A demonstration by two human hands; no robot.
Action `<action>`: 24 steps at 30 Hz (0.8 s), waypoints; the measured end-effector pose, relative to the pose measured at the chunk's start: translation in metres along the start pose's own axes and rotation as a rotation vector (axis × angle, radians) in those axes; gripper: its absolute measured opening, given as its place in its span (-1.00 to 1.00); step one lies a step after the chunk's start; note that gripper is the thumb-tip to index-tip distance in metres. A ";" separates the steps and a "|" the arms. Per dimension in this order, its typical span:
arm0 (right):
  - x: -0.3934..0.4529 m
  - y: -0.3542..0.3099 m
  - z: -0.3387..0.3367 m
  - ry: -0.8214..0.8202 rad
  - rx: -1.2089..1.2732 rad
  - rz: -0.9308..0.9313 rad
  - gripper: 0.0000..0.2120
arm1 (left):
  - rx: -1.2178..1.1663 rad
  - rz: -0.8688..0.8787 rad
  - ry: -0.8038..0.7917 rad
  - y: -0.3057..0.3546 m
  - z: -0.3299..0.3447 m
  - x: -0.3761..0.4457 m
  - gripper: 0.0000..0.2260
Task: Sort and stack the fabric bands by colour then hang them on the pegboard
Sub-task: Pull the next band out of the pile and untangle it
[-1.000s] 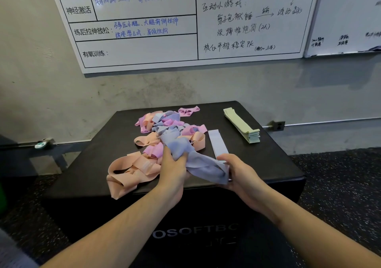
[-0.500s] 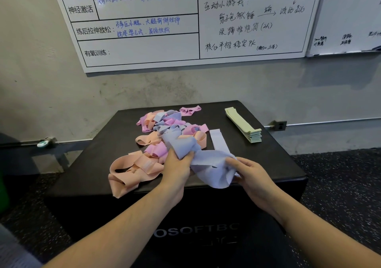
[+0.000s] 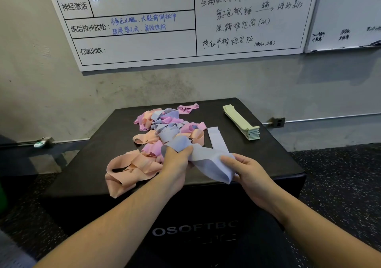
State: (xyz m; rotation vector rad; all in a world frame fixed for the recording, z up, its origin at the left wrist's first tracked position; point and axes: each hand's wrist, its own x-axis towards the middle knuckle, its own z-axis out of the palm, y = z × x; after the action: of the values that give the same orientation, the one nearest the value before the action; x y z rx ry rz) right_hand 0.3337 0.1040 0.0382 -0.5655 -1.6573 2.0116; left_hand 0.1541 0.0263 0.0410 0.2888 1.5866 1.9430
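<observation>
A tangled pile of fabric bands (image 3: 165, 127) in peach, pink and lavender lies on a black soft box (image 3: 268, 156). My left hand (image 3: 177, 162) grips one end of a lavender band (image 3: 208, 164) near the box's front edge. My right hand (image 3: 245, 169) pinches the band's other end, which hangs open as a loop. A single flat lavender band (image 3: 216, 138) lies just behind my right hand. A neat stack of pale green bands (image 3: 241, 123) sits at the back right of the box. No pegboard is in view.
Loose peach bands (image 3: 127, 169) spill over the box's front left edge. Whiteboards (image 3: 185, 20) with writing hang on the concrete wall behind. A wall outlet (image 3: 278, 122) and a pipe run at box height on the right. Dark speckled floor surrounds the box.
My right hand has shifted along the lavender band and opened its end into a loop. My left hand keeps its grip in nearly the same place.
</observation>
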 end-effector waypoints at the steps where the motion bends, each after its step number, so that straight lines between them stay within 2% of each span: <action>1: 0.000 0.001 -0.001 0.018 -0.073 0.001 -0.77 | 0.000 0.015 0.008 0.002 0.000 0.003 -0.66; 5: -0.001 0.008 -0.009 0.029 -0.342 -0.077 -0.80 | -0.036 0.002 0.020 0.016 -0.001 0.008 -0.76; 8: 0.001 0.012 -0.018 0.031 -0.495 -0.103 -0.80 | -0.021 -0.012 -0.019 0.020 -0.001 0.009 -0.72; 12: 0.006 0.018 -0.025 0.061 -0.454 -0.132 -0.94 | 0.057 -0.035 -0.025 0.023 0.004 0.011 -0.93; 13: 0.008 0.020 -0.027 0.057 -0.423 -0.139 -0.87 | 0.054 -0.043 -0.008 0.024 0.006 0.015 -0.95; 17: 0.010 0.026 -0.039 0.043 -0.535 -0.228 -0.69 | 0.112 -0.039 0.045 0.027 0.008 0.028 -0.79; 21: 0.006 0.025 -0.044 -0.143 -0.739 -0.279 -0.48 | 0.114 -0.031 0.127 0.032 0.013 0.044 -0.68; 24: 0.011 0.024 -0.048 -0.177 -0.890 -0.249 -0.38 | 0.077 -0.089 0.169 0.035 0.021 0.046 -0.66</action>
State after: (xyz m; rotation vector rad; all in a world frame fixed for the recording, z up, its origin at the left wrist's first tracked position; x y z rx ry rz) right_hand 0.3510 0.1449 0.0057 -0.4277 -2.5676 1.0984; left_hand 0.1173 0.0662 0.0696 0.0847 1.7536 1.8829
